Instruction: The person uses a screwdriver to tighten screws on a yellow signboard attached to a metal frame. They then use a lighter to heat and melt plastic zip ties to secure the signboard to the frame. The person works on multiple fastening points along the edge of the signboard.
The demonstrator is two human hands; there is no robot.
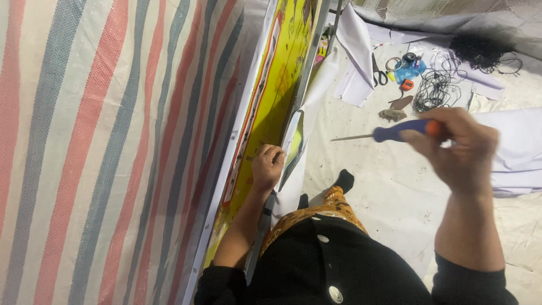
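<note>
My right hand point(460, 148) is raised over the floor and grips a screwdriver point(389, 133) with a blue and orange handle, its thin metal shaft pointing left. My left hand point(267, 166) rests with curled fingers on the edge of a long yellow printed banner point(271, 96) stretched on a metal frame point(307, 70). Whether the left fingers pinch the banner's white edge I cannot tell. A gap of floor lies between the screwdriver tip and the frame.
A striped red, blue and white tarp point(101, 147) fills the left. White sheets point(353, 62) lie at the back and right. Scissors point(377, 73), tape rolls point(402, 59), a blue bag point(412, 70) and tangled black wire point(432, 90) lie on the pale floor.
</note>
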